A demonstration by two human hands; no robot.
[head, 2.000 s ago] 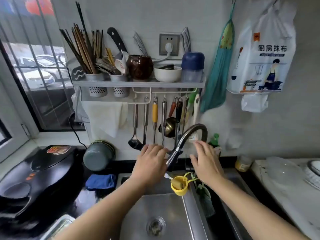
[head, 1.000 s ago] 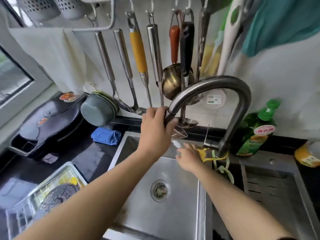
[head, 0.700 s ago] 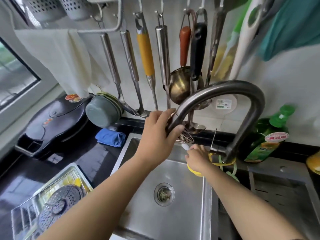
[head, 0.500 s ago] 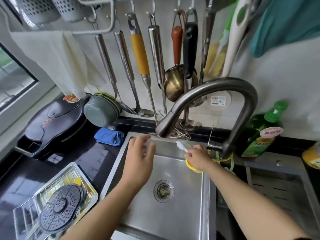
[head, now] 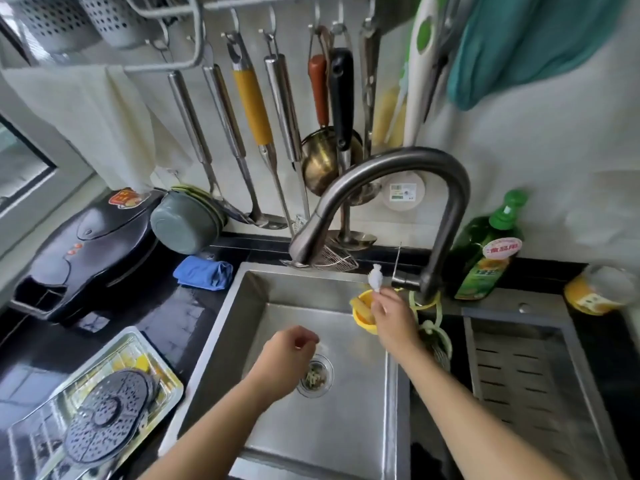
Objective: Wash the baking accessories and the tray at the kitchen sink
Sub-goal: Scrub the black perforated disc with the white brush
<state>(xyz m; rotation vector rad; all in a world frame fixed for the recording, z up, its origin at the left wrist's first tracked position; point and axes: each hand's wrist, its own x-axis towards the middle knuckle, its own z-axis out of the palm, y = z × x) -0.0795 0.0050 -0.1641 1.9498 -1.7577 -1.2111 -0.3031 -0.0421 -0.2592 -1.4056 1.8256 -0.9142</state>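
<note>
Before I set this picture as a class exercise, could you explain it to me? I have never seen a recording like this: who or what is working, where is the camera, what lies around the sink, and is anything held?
No machine here: a person works with bare hands, filmed by a wide-angle camera worn on the head, looking down at a kitchen sink.

The right hand pinches a small white brush at a yellow cup hung near the foot of the tap. The left hand hovers over the basin, fingers loosely curled, with nothing in its grip.

On the dark counter to the left lies a metal tray carrying a dark perforated disc. Behind it are a blue cloth and a black appliance. A green soap bottle stands right of the tap. Utensils hang on the wall above.
</note>
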